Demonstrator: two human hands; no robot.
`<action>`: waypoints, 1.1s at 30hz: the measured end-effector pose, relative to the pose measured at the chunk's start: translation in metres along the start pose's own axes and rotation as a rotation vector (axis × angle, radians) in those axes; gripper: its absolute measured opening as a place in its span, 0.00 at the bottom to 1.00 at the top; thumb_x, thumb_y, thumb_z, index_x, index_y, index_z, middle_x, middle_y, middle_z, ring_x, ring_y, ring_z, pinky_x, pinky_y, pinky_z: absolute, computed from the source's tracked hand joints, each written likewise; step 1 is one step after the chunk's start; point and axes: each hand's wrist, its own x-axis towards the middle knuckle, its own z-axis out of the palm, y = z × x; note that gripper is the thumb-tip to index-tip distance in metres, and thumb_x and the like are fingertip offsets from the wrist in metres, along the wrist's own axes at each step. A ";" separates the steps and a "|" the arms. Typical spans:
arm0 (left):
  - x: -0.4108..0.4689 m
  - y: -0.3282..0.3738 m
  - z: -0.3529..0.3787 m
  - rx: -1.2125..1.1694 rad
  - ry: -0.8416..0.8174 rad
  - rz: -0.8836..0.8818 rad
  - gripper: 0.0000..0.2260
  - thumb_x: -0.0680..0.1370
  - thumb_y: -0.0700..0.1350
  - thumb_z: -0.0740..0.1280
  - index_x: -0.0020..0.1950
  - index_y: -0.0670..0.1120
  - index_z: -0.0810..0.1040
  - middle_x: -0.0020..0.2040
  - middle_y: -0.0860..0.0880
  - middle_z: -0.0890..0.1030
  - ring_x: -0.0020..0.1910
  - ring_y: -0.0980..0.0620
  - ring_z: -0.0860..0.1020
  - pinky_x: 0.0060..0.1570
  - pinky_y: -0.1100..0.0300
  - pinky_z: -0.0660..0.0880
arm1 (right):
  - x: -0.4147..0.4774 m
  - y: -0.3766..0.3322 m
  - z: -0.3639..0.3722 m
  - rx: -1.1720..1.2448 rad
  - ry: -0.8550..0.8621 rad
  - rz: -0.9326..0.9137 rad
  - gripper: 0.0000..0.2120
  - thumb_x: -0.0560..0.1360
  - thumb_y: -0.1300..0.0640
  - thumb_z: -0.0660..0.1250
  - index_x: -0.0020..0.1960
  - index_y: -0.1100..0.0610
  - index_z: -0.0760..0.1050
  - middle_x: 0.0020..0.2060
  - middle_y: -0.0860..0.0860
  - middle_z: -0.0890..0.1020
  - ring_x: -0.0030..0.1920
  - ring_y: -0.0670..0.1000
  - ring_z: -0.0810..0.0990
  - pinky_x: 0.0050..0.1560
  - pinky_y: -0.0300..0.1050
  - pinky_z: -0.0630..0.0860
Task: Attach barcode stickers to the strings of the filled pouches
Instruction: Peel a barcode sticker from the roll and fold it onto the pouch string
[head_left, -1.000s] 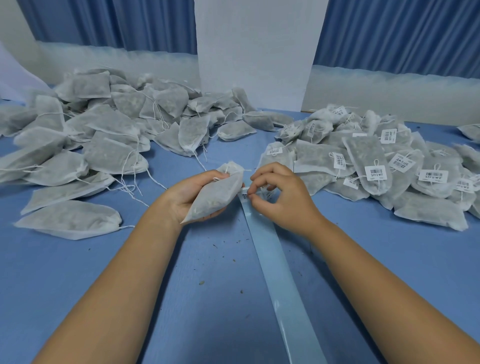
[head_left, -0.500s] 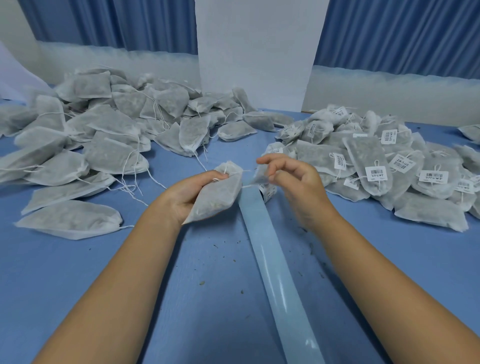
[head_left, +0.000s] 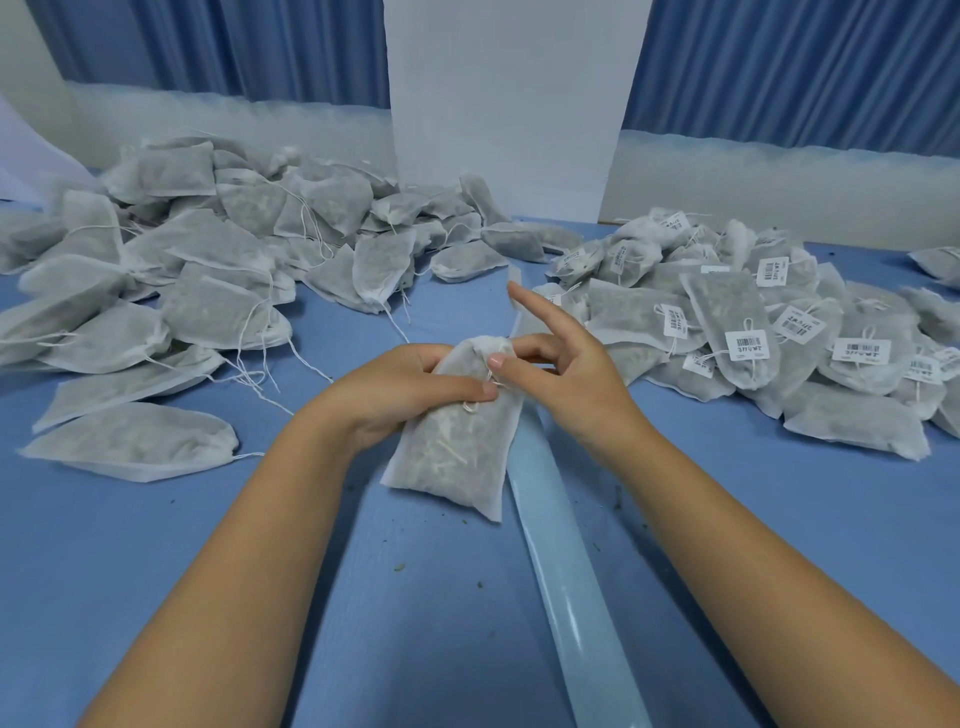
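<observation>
My left hand (head_left: 400, 395) grips a filled white mesh pouch (head_left: 457, 457) near its tied neck, thumb pressed on the string (head_left: 475, 405). My right hand (head_left: 576, 379) is at the pouch's neck, with its thumb and middle finger pinched at the string. Its index finger points up and away, and a small pale barcode sticker (head_left: 514, 274) seems to cling to the fingertip. The pouch's lower end rests on the blue table (head_left: 156, 545), beside a long glossy sticker backing strip (head_left: 566, 571).
A heap of unlabelled pouches (head_left: 208, 270) with loose strings lies at the left. A heap of pouches with barcode stickers (head_left: 753, 332) lies at the right. A white panel (head_left: 509, 104) stands at the back. Herb crumbs dot the table.
My right hand lifted off the backing strip with a sticker and came back to the pouch's neck, index finger now raised. My left hand turned the pouch upright and lowered it onto the table.
</observation>
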 end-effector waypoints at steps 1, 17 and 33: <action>-0.001 0.001 0.002 0.018 -0.012 0.010 0.06 0.70 0.48 0.77 0.46 0.50 0.86 0.47 0.48 0.86 0.45 0.53 0.85 0.39 0.65 0.79 | 0.000 -0.001 0.000 0.015 0.003 -0.005 0.29 0.74 0.59 0.73 0.70 0.42 0.69 0.40 0.47 0.84 0.44 0.46 0.81 0.53 0.39 0.76; -0.001 0.002 -0.003 0.056 0.075 -0.034 0.13 0.68 0.49 0.79 0.46 0.43 0.85 0.42 0.47 0.86 0.38 0.53 0.83 0.36 0.64 0.78 | 0.003 -0.007 -0.002 0.245 0.205 0.246 0.21 0.73 0.57 0.74 0.62 0.41 0.77 0.41 0.48 0.85 0.43 0.46 0.82 0.46 0.37 0.78; 0.002 0.001 -0.003 -0.042 0.154 0.017 0.03 0.72 0.44 0.76 0.44 0.46 0.87 0.44 0.46 0.87 0.40 0.52 0.84 0.35 0.64 0.78 | 0.002 -0.014 0.005 0.234 0.139 0.300 0.04 0.73 0.55 0.73 0.40 0.51 0.86 0.33 0.46 0.80 0.30 0.43 0.69 0.31 0.34 0.69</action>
